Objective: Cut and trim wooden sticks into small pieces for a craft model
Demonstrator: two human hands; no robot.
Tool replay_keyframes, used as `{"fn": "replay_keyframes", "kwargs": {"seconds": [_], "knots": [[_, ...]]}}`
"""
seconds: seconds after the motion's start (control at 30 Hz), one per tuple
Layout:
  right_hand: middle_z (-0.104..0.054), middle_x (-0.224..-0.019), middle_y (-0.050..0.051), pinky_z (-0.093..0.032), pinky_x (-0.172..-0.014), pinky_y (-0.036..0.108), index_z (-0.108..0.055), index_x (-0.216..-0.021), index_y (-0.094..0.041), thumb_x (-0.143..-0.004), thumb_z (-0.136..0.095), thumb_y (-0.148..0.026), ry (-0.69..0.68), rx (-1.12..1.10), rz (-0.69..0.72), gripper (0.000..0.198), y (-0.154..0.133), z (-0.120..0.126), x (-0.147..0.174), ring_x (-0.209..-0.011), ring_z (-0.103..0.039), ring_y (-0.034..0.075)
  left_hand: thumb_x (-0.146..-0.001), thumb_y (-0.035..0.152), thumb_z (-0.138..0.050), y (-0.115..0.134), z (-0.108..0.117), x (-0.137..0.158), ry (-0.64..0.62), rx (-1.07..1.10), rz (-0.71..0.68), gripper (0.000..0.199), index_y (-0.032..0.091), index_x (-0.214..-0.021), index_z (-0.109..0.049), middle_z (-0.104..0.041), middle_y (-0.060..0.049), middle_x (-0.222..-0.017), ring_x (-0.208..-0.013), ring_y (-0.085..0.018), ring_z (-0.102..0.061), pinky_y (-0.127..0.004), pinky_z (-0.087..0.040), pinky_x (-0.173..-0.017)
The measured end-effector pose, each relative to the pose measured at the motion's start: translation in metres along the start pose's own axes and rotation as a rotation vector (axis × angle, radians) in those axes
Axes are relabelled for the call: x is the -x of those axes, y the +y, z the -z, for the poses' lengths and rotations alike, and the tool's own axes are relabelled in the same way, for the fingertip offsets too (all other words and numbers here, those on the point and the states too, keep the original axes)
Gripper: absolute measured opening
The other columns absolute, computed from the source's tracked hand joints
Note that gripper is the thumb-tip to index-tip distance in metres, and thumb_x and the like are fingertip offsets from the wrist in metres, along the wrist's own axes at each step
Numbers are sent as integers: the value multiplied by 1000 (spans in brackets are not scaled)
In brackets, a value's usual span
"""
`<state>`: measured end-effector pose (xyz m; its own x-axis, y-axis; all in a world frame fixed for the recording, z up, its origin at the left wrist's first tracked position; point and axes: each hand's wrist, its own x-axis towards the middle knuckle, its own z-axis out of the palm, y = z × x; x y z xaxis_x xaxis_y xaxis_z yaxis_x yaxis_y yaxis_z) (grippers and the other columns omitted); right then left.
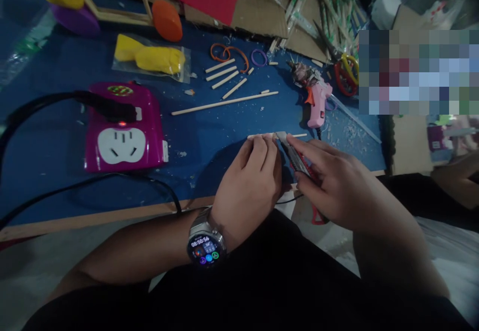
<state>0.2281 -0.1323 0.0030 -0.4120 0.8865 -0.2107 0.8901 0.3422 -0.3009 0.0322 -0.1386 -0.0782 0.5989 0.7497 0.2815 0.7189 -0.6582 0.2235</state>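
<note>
A thin wooden stick [301,135] lies on the blue table under the fingertips of my left hand [249,181], which press it down and grip it. My right hand [329,179] is closed around a red utility knife [299,161], its index finger stretched along the tool. The knife's blade rests against the stick just right of my left fingertips. Beyond my hands lie a longer wooden stick [224,103] and several short cut pieces [224,79]. My palms are hidden from view.
A pink hot glue gun [316,101] and scissors [346,74] lie to the right. On the left stands a purple power socket [153,116] with black cables. Cardboard [239,19], a bagged yellow item [160,59] and wrapped sticks are at the back. Another person's arm shows at far right.
</note>
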Motion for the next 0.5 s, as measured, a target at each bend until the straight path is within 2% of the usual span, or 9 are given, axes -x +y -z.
{"fn": "replay_keyframes", "kwargs": {"seconds": [0.1, 0.17, 0.3, 0.5], "knots": [[-75, -132, 16, -67, -94, 49, -52, -166, -16, -102, -58, -23, -9, -18, -26, 65, 0, 1, -3, -105, -78, 32, -114, 42, -48, 0, 0, 0, 5, 7, -8, 72, -15, -159, -48, -62, -34, -153, -144, -41, -58, -53, -52, -125], [-75, -134, 16, -67, -95, 49, -52, -166, -17, -101, -58, -23, -9, -26, -35, 65, -3, 1, -4, -105, -78, 31, -114, 41, -48, -1, -1, 1, 10, 14, -11, 72, -15, -159, -47, -61, -34, -154, -145, -41, -57, -53, -52, -125], [-70, -145, 19, -65, -106, 52, -52, -165, -12, -101, -55, -21, -5, -14, -20, 65, -9, 0, -6, -125, -75, 36, -114, 41, -50, -2, -2, 1, 11, 35, -6, 73, -14, -161, -45, -59, -34, -156, -146, -41, -56, -53, -50, -127], [-67, -152, 21, -63, -114, 51, -50, -165, -8, -102, -53, -20, 8, 28, 11, 64, -15, -3, -6, -136, -70, 36, -113, 36, -49, -1, -3, 0, 7, 18, 2, 68, -13, -160, -46, -61, -32, -155, -145, -39, -58, -51, -50, -127]]}}
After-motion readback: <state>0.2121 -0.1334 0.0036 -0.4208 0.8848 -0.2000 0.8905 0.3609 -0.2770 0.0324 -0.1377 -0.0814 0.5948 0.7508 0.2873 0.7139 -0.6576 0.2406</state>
